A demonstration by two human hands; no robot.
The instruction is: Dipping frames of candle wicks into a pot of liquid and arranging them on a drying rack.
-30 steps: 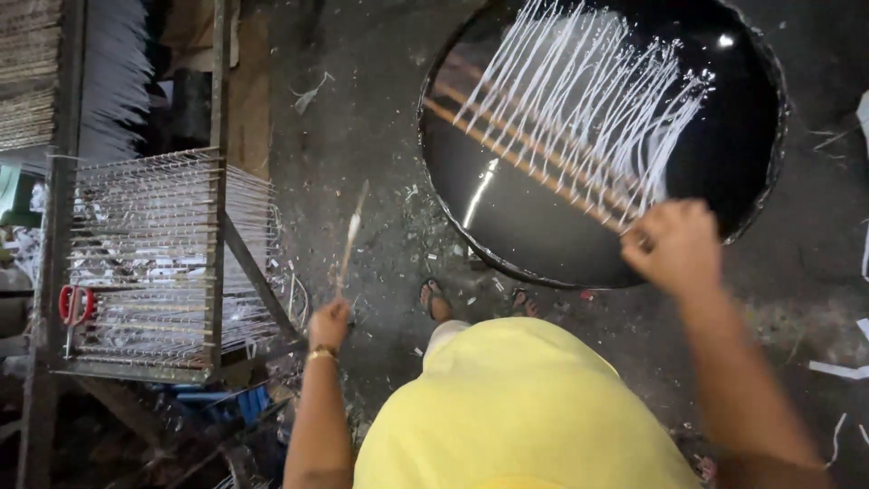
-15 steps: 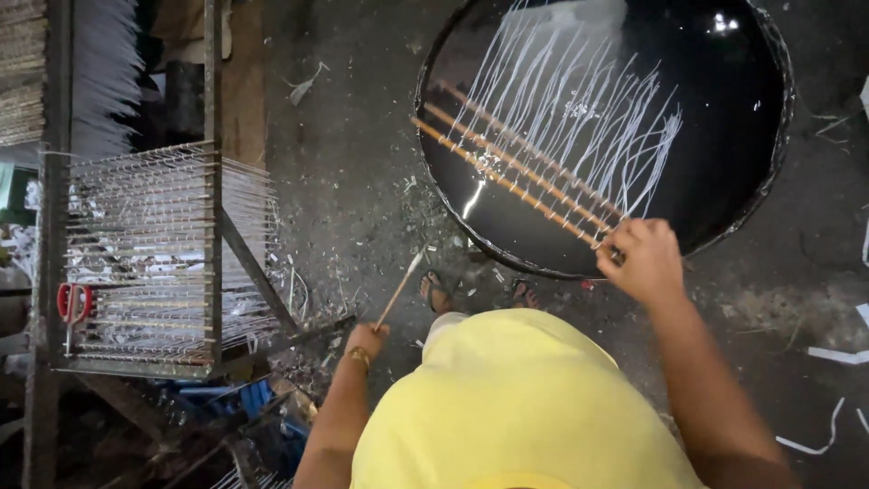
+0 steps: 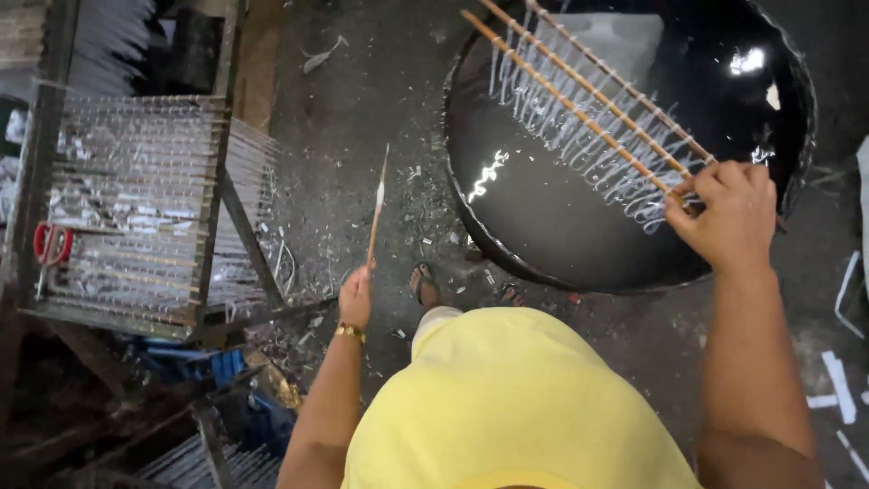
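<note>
My right hand (image 3: 727,215) grips the near end of two long wooden rods (image 3: 579,100) strung with several thin white hanging candles (image 3: 588,136). The rods stretch diagonally over a big round black vat (image 3: 534,235) of dark shiny liquid, and the candles hang above its surface. My left hand (image 3: 355,299), with a gold bracelet on the wrist, holds a single thin stick (image 3: 377,206) pointing up over the grey floor. My yellow shirt fills the bottom of the view.
A metal rack (image 3: 136,208) loaded with rows of white candles stands at the left, with red scissors (image 3: 50,246) hanging on it. White wax scraps litter the grey floor (image 3: 362,100). My sandalled foot (image 3: 424,285) stands beside the vat. Blue clutter lies under the rack.
My right hand has lifted the rods, so the candles now hang above the liquid. My left hand swung the stick upright and moved left.
</note>
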